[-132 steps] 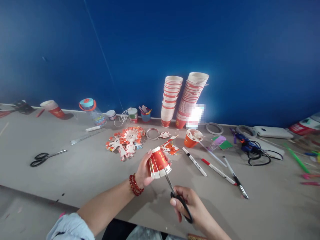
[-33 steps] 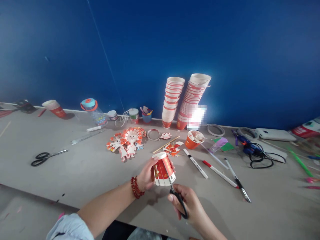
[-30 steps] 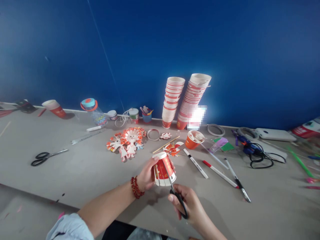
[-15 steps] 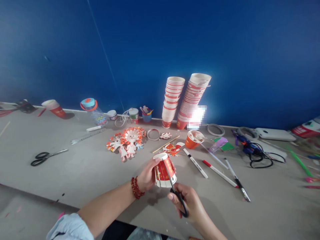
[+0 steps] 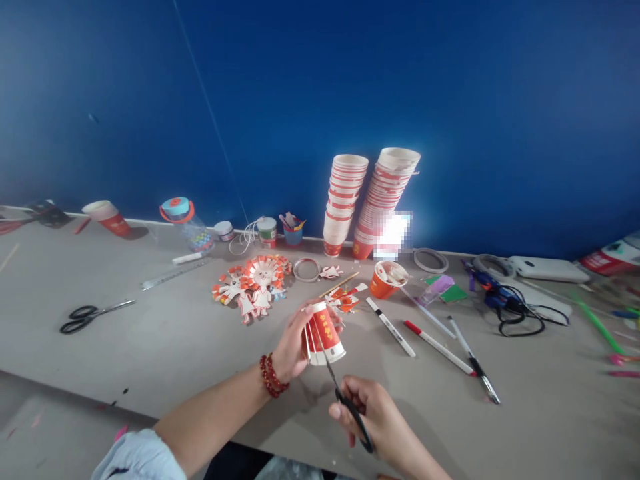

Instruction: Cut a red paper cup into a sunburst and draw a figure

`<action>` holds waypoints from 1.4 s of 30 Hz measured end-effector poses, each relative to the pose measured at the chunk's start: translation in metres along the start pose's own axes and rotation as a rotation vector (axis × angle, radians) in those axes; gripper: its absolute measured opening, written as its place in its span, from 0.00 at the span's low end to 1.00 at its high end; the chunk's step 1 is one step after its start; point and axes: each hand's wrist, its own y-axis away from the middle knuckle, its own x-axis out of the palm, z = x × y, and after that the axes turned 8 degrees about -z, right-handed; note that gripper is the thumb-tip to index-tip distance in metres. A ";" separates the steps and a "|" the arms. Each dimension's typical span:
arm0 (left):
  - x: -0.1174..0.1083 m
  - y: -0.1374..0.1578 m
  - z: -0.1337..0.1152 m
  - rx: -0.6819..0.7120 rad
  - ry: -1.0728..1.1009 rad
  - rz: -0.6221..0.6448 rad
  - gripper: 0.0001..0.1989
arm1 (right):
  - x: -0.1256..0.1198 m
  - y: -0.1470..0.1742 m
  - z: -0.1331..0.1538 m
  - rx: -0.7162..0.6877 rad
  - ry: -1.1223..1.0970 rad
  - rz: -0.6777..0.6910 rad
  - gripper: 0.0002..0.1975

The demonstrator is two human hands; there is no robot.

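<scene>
A red and white paper cup (image 5: 326, 331) is gripped in my left hand (image 5: 291, 343), its rim pointing down towards me. Slits run up the left part of its wall, splitting it into strips. My right hand (image 5: 367, 407) is closed round the black handles of a pair of scissors (image 5: 353, 412). The scissor blades meet the cup's rim, with the tips at the lower wall. Just beyond the cup lie red and white paper scraps (image 5: 344, 300) and a thin wooden stick (image 5: 340, 285).
Two tall cup stacks (image 5: 345, 207) lean by the blue wall. A scrap-filled cup (image 5: 387, 280), markers (image 5: 390, 327) and a pen (image 5: 474, 360) lie to the right. Paper figures (image 5: 263, 287) and spare scissors (image 5: 97, 313) are on the left.
The scissors have drawn back down from high on the cup's wall to its rim. My left hand has turned the cup and shifted it slightly left.
</scene>
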 end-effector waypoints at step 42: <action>0.000 -0.002 -0.003 0.003 0.064 0.055 0.15 | -0.011 0.007 0.008 -0.045 0.002 0.062 0.33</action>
